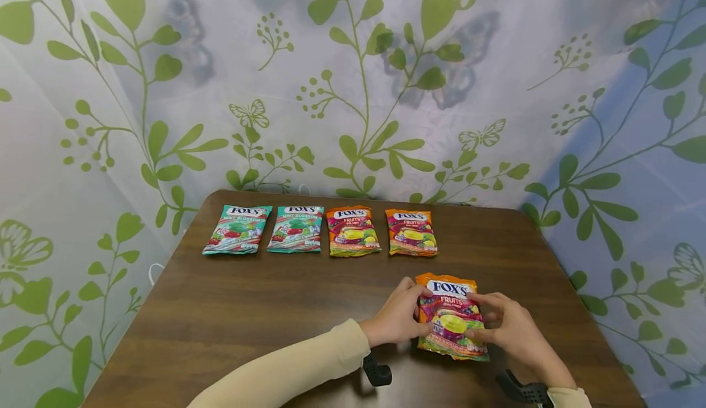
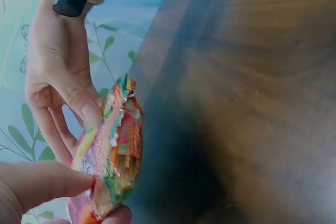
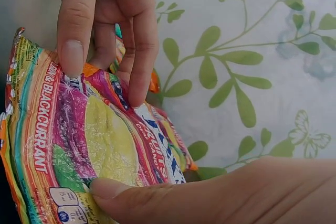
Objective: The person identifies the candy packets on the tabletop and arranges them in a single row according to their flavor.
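Observation:
A FOX'S Fruits candy bag (image 1: 452,321), orange, purple and yellow, is held between both hands near the right front of the table. My left hand (image 1: 398,315) grips its left side, thumb on the printed front. On the opposite side my right hand (image 1: 513,329) pinches the bag's edge, thumb and fingertips over the front. Seen from the left wrist, the bag (image 2: 123,150) is edge-on above the table, its crimped end upward. In the right wrist view the front of the bag (image 3: 110,135) shows the words "& Blackcurrant", with the right thumb (image 3: 113,190) pressed on it.
Along the table's back edge lie two teal FOX'S Mint Blossom bags (image 1: 237,230) (image 1: 296,230) and two orange Fruits bags (image 1: 353,231) (image 1: 411,233) in a row. The brown wooden table (image 1: 248,310) meets a leaf-patterned curtain (image 1: 309,89) behind and at both sides.

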`<state>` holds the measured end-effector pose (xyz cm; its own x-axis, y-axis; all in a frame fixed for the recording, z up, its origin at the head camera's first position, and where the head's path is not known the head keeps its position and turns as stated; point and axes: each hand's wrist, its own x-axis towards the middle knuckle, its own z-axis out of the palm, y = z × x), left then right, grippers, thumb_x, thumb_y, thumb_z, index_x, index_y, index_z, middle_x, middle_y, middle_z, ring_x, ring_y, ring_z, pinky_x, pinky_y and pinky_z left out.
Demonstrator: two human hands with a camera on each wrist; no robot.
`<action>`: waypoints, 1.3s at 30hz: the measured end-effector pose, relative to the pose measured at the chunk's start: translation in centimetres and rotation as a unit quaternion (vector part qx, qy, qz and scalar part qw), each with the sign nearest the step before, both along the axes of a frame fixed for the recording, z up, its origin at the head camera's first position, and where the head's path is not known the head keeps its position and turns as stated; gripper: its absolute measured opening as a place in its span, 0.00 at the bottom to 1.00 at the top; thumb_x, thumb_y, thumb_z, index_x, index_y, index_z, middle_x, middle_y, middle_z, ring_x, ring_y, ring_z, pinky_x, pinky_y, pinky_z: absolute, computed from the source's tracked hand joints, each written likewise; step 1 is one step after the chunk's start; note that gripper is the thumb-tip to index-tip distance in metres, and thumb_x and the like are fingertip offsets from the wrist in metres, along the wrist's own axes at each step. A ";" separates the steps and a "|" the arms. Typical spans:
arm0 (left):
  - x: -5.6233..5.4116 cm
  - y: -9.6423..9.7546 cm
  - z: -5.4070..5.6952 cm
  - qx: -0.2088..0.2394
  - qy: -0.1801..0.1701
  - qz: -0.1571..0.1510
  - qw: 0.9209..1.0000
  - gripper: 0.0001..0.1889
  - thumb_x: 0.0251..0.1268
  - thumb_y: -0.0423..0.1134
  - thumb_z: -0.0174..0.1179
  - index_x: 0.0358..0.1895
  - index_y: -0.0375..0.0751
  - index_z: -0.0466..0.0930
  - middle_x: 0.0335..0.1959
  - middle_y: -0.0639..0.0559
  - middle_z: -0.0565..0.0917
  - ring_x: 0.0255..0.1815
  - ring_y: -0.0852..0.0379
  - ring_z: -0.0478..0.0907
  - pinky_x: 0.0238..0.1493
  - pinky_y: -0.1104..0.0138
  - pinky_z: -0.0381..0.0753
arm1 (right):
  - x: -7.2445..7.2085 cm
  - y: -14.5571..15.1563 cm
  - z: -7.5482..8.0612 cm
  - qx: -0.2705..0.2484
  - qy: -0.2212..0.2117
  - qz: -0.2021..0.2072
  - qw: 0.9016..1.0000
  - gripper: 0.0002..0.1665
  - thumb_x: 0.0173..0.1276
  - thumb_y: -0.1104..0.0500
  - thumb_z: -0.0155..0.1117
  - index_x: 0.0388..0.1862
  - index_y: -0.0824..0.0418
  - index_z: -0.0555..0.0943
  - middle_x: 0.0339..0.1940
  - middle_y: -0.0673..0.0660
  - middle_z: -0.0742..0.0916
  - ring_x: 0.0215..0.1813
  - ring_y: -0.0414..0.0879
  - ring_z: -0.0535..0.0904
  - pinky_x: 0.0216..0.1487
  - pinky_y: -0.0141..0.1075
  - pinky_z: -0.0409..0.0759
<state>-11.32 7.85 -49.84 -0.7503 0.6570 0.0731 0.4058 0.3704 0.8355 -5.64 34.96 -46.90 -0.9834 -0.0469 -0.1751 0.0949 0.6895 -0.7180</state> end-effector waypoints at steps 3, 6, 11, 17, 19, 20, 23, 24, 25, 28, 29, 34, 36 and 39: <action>-0.6 0.5 0.2 0.006 -0.008 -0.004 1.000 0.31 0.66 0.35 0.79 0.69 0.30 0.78 0.47 0.47 0.69 0.39 0.67 0.67 0.39 0.76 0.73 | -0.4 0.4 0.5 0.001 0.002 -0.001 1.000 0.50 0.58 0.55 0.91 0.76 0.68 0.78 0.68 0.68 0.82 0.57 0.60 0.86 0.45 0.49 0.88; -1.3 1.1 0.3 0.002 -0.009 -0.006 1.000 0.31 0.68 0.35 0.79 0.70 0.30 0.78 0.48 0.47 0.68 0.40 0.67 0.67 0.40 0.77 0.74 | -0.9 0.9 0.8 0.007 0.010 0.001 1.000 0.51 0.58 0.55 0.91 0.77 0.68 0.78 0.69 0.69 0.81 0.58 0.62 0.86 0.44 0.48 0.88; -2.8 2.4 -0.3 -0.008 0.013 -0.006 1.000 0.31 0.69 0.38 0.78 0.71 0.33 0.77 0.49 0.48 0.68 0.42 0.64 0.69 0.41 0.74 0.75 | -1.7 1.6 1.2 0.028 0.030 0.008 0.999 0.50 0.58 0.55 0.90 0.76 0.69 0.78 0.68 0.70 0.81 0.58 0.65 0.86 0.45 0.49 0.87; -3.8 3.3 0.8 -0.021 0.008 -0.011 1.000 0.31 0.69 0.35 0.77 0.71 0.29 0.77 0.48 0.48 0.67 0.41 0.64 0.67 0.42 0.76 0.73 | -3.0 2.7 1.1 0.047 0.042 0.014 0.998 0.50 0.57 0.55 0.91 0.75 0.70 0.78 0.67 0.73 0.81 0.55 0.64 0.87 0.44 0.49 0.87; -4.4 3.7 0.4 -0.025 0.014 -0.007 1.000 0.31 0.69 0.36 0.77 0.71 0.30 0.77 0.48 0.50 0.66 0.41 0.64 0.67 0.42 0.75 0.73 | -3.5 3.0 0.9 0.044 0.043 0.014 0.998 0.50 0.57 0.56 0.91 0.75 0.70 0.78 0.68 0.74 0.80 0.55 0.64 0.87 0.44 0.50 0.88; -4.8 4.1 0.0 -0.031 0.017 -0.005 0.999 0.31 0.70 0.37 0.78 0.71 0.32 0.77 0.49 0.50 0.66 0.42 0.64 0.67 0.43 0.75 0.74 | -3.8 3.2 0.7 0.040 0.042 0.013 0.998 0.50 0.57 0.56 0.91 0.75 0.70 0.78 0.69 0.75 0.80 0.56 0.65 0.87 0.44 0.49 0.88; -6.8 5.6 -2.6 -0.048 0.040 0.004 0.998 0.31 0.70 0.43 0.78 0.72 0.39 0.78 0.52 0.53 0.68 0.46 0.64 0.70 0.49 0.73 0.78 | -4.4 3.8 0.2 0.027 0.038 0.008 0.999 0.50 0.58 0.58 0.90 0.77 0.70 0.77 0.70 0.75 0.78 0.57 0.66 0.86 0.44 0.49 0.87; -7.6 6.2 -3.9 -0.052 0.045 0.008 0.998 0.32 0.69 0.45 0.79 0.72 0.42 0.78 0.54 0.54 0.68 0.48 0.64 0.70 0.52 0.72 0.78 | -4.6 4.0 0.0 0.022 0.036 0.006 0.999 0.50 0.59 0.58 0.90 0.77 0.70 0.76 0.70 0.75 0.78 0.58 0.66 0.85 0.45 0.49 0.87; -8.4 6.9 -5.1 -0.055 0.050 0.011 0.997 0.33 0.69 0.47 0.79 0.73 0.44 0.77 0.56 0.54 0.69 0.51 0.63 0.71 0.56 0.72 0.79 | -4.8 4.1 -0.1 0.017 0.034 0.005 0.999 0.51 0.59 0.58 0.90 0.78 0.69 0.76 0.70 0.75 0.78 0.58 0.66 0.85 0.45 0.49 0.87; -10.5 8.5 -8.4 -0.054 0.059 0.013 0.997 0.35 0.67 0.52 0.80 0.73 0.48 0.77 0.61 0.54 0.69 0.58 0.62 0.72 0.64 0.71 0.77 | -5.6 4.6 -0.5 0.013 0.038 0.011 0.999 0.51 0.59 0.59 0.89 0.78 0.71 0.75 0.70 0.76 0.77 0.57 0.67 0.85 0.45 0.50 0.88; -10.8 8.8 -8.8 -0.052 0.058 0.014 0.997 0.35 0.66 0.51 0.80 0.73 0.48 0.77 0.63 0.53 0.69 0.60 0.60 0.72 0.67 0.70 0.76 | -5.8 4.8 -0.6 0.014 0.041 0.015 0.999 0.51 0.59 0.60 0.89 0.78 0.71 0.75 0.69 0.77 0.77 0.57 0.67 0.86 0.45 0.50 0.89; -10.4 8.8 -6.3 -0.055 0.048 0.025 0.997 0.32 0.69 0.46 0.79 0.72 0.47 0.77 0.65 0.52 0.69 0.63 0.60 0.73 0.69 0.65 0.78 | -7.0 5.5 -0.7 0.032 0.048 0.018 0.998 0.50 0.59 0.60 0.89 0.77 0.71 0.76 0.68 0.77 0.78 0.54 0.66 0.86 0.45 0.50 0.89; -9.6 8.5 -3.7 -0.058 0.033 0.030 0.997 0.31 0.70 0.43 0.78 0.72 0.44 0.77 0.63 0.51 0.69 0.60 0.59 0.73 0.67 0.65 0.79 | -7.5 5.7 -0.7 0.036 0.048 0.014 0.998 0.49 0.59 0.61 0.89 0.77 0.71 0.76 0.68 0.77 0.78 0.55 0.66 0.86 0.46 0.53 0.89; -8.6 8.3 -0.9 -0.061 0.014 0.042 0.997 0.29 0.71 0.40 0.77 0.72 0.42 0.78 0.62 0.50 0.69 0.57 0.59 0.72 0.64 0.66 0.79 | -8.2 6.0 -0.8 0.039 0.047 0.012 0.998 0.48 0.60 0.63 0.87 0.77 0.72 0.75 0.68 0.79 0.77 0.55 0.69 0.86 0.49 0.57 0.89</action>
